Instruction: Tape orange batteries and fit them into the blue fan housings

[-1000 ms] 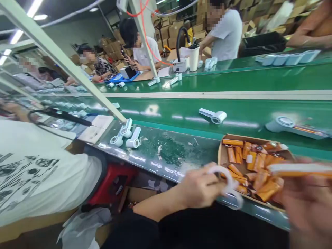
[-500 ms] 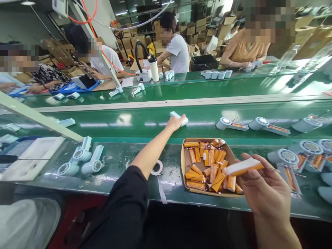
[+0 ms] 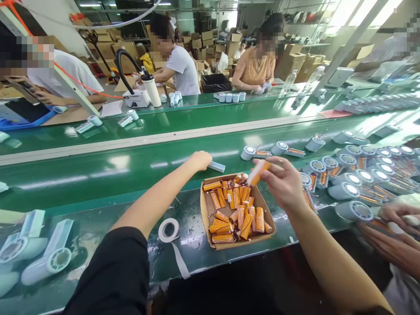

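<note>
My left hand (image 3: 201,161) is closed around a pale blue plastic fan housing (image 3: 217,166) at the green conveyor belt. Only the housing's slim handle end shows past my fingers. In my right hand (image 3: 284,183), thumb and fingers pinch an orange-wrapped battery (image 3: 257,173) with a white strip along one side. That battery is tilted above the right back corner of a shallow cardboard box (image 3: 205,214). Inside the box lie several loose orange batteries (image 3: 241,210) with dark wires. Left of the box is a roll of white tape (image 3: 161,232), its loose end trailing over the table edge.
Several fan housings with batteries fitted (image 3: 348,190) crowd the right side; others ride the belt (image 3: 249,152). Fan housings (image 3: 49,264) lie at the left. A co-worker's hands (image 3: 400,225) work close at the right. More people sit across the line.
The view has swung right. My left hand still grips the fan housing, now turned with its handle pointing right. My right hand has carried the battery forward, nearer the belt.
</note>
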### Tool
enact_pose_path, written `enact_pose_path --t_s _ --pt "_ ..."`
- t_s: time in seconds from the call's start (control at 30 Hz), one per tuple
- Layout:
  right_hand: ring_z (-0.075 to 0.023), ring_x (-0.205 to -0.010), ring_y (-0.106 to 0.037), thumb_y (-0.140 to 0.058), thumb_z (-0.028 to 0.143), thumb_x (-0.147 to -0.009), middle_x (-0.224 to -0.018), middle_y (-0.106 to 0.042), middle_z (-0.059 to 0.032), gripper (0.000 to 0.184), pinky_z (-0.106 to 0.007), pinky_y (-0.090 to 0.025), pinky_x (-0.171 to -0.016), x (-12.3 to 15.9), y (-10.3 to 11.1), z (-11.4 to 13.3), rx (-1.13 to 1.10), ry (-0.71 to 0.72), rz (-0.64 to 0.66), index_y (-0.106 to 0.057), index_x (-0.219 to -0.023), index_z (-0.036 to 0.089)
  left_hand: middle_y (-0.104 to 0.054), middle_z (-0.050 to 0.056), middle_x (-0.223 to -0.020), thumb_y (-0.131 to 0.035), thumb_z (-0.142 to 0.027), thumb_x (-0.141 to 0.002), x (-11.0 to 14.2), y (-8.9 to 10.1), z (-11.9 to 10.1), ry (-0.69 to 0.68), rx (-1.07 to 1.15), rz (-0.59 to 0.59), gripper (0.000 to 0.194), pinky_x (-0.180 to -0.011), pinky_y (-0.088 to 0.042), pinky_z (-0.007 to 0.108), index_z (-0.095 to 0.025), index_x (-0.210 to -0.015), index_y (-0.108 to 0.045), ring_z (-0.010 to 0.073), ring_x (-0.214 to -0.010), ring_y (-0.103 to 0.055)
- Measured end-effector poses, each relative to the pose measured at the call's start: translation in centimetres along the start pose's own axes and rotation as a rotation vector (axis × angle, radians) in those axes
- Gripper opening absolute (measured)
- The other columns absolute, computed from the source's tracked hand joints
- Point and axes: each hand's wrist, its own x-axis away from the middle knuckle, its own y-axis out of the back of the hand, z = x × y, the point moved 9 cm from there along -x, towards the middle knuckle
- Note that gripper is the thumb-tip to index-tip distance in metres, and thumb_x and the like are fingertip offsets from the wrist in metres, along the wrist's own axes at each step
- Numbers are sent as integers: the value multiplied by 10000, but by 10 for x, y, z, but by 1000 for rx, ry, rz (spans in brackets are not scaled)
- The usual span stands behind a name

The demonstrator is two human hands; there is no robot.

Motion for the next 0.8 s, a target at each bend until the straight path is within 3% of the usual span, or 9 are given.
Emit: enact_pose_path --t_s 0.17,0.3,0.43,0.53,0.67,0.8 --pt "-261 -1016 -794 -850 381 -730 -1041 -832 -68 408 -448 -631 -971 -71 -65 -40 133 -19 225 -679 -1065 222 -780 189 -1071 -763 -193 -772 7 10 -9 -37 -27 -33 172 -1047 -514 453 -181 -942 -790 361 -1213 -651" --pt "-222 -1030 -793 -708 203 -839 -1078 -828 -80 362 -376 -617 -979 -96 -97 -75 407 -52 354 -678 -1198 176 -808 71 -1068 -714 -245 -828 9 22 -5 -47 26 -21 132 -943 -533 307 -256 -926 -801 249 -1066 -722" --pt "-190 -1111 -771 -612 159 -944 -1177 -814 -89 407 -303 -583 -999 -100 -110 -89 845 27 480 -649 -1349 181 -810 0 -1122 -643 -310 -924 10 31 1 -29 98 -85 191 -905 -521 238 -301 -1055 -781 189 -1057 -732" --pt "-247 -1053 -780 -659 158 -922 -1058 -831 -91 322 -349 -574 -978 -104 -113 -93 996 39 542 -725 -1235 197 -807 20 -1154 -592 -297 -987 9 35 -1 -11 125 -161 223 -897 -541 252 -287 -1141 -753 198 -1068 -745" --pt "-323 -930 -782 -744 123 -827 -886 -819 -104 285 -406 -557 -914 -102 -123 -98 1125 64 663 -795 -1096 203 -808 71 -1087 -581 -297 -1044 18 44 -14 14 108 -266 213 -841 -579 267 -185 -1113 -749 204 -985 -773" --pt "-276 -733 -757 -731 195 -862 -740 -784 -83 189 -361 -530 -775 -97 -130 -118 1260 140 792 -828 -1020 227 -793 6 -973 -578 -317 -1066 45 58 -30 71 28 -427 264 -760 -582 223 -105 -1034 -733 135 -844 -774"
